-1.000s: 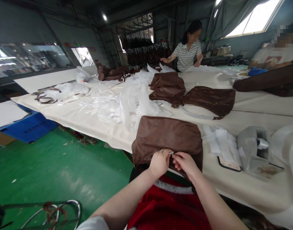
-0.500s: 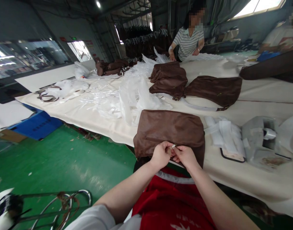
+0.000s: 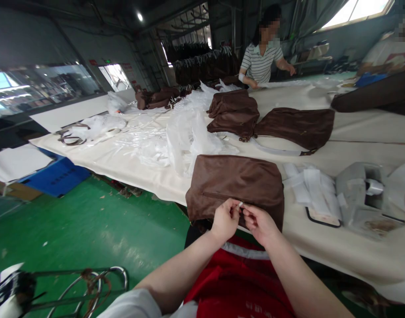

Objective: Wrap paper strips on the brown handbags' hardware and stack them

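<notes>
A brown leather bag [image 3: 235, 174] lies flat at the near edge of the table, its long zipper slit facing up. Over its lower part, my left hand [image 3: 225, 221] pinches a small white piece [image 3: 241, 204] at the zipper's right side. My right hand [image 3: 261, 224] meets it from the other side, thumb and forefinger pressed together at the same piece, the remaining fingers curled. Whether the piece is a wrapped zipper pull or something loose is too small to tell. A pale wrapped strap [image 3: 245, 252] hangs below the bag against my red apron.
Crumpled clear plastic [image 3: 189, 141] covers the table's middle. More brown bags [image 3: 295, 128] lie beyond. At right are white strips [image 3: 313, 183] and a grey tape dispenser [image 3: 361, 185]. A co-worker [image 3: 264, 57] stands across the table. A metal rack [image 3: 99, 282] stands lower left.
My right hand has shifted slightly right and opened a little away from my left. The white piece stays between the fingertips. The co-worker's arm has lifted to the right.
</notes>
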Motion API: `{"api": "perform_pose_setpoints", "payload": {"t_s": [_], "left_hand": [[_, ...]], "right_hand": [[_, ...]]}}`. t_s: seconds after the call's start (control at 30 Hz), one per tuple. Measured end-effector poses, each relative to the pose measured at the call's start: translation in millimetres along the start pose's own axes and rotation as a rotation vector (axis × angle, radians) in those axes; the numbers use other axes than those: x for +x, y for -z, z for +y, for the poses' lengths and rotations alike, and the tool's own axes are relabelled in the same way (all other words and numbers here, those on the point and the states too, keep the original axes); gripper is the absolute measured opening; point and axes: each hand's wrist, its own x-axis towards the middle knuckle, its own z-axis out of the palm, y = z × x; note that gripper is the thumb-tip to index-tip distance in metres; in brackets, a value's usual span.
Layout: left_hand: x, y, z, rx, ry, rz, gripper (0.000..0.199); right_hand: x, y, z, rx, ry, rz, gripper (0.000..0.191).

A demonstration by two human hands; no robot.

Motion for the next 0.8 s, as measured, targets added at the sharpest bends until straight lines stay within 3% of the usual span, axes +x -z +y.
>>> {"api": "perform_pose_setpoints", "payload": {"t_s": [0.13, 0.23, 0.3, 0.47, 0.63, 0.8], "left_hand": [[-2, -2.8, -6, -0.142, 0.127, 0.041, 0.019], [-1, 0.3, -5, -0.039, 0.160, -0.051, 0.026], [0, 4.2, -2, 0.074, 0.076, -0.079, 0.032], [1, 9.7, 6, 0.238, -0.136, 0.087, 0.019], [-2, 9.8, 1, 0.341, -0.259, 0.106, 0.027], [-9, 14.2, -8, 0.614, -0.479, 0.101, 0.034]], "right_hand": [[-1, -2, 5, 0.077, -0.012, -0.016, 0.031], [-2, -3, 5, 0.087, -0.006, -0.025, 0.034], [-3, -4, 5, 0.068, 0.001, -0.027, 0.036], [1, -4, 10, -0.013, 0.053, 0.008, 0.040], [4, -6, 15, -0.003, 0.074, 0.032, 0.043], [1, -6, 13, 0.052, 0.059, 0.037, 0.041]]}}
